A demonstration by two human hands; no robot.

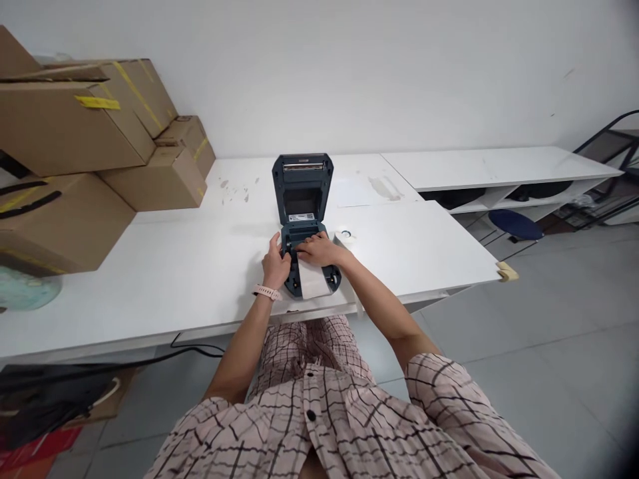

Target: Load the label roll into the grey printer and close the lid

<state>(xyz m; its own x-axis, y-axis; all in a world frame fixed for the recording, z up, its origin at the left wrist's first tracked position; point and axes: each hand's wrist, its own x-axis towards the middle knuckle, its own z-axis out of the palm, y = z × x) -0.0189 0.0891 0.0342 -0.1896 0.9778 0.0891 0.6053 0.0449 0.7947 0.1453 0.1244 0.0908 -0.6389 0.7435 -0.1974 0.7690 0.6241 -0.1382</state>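
Observation:
A dark label printer [327, 193] stands on the white table with its lid raised. My left hand [276, 265] grips the printer's left edge, the thumb reaching inside the body and a finger along the outer side. Inside, my right hand [317, 249] has its fingers bent over the top end of a white paper strip [313, 281]; the fingertips are partly hidden. The strip runs down over the printer's front edge. Just right of the printer, close to my right wrist, lies a white roll [345, 237] of paper or labels with a dark core.
Cardboard boxes [64, 126] are stacked at the table's left, with a clear greenish container [27, 289] below them. The white tabletop [200, 266] carries worn patches. A yellowish guard [507, 271] covers its right corner. A blue stool [515, 224] stands farther right.

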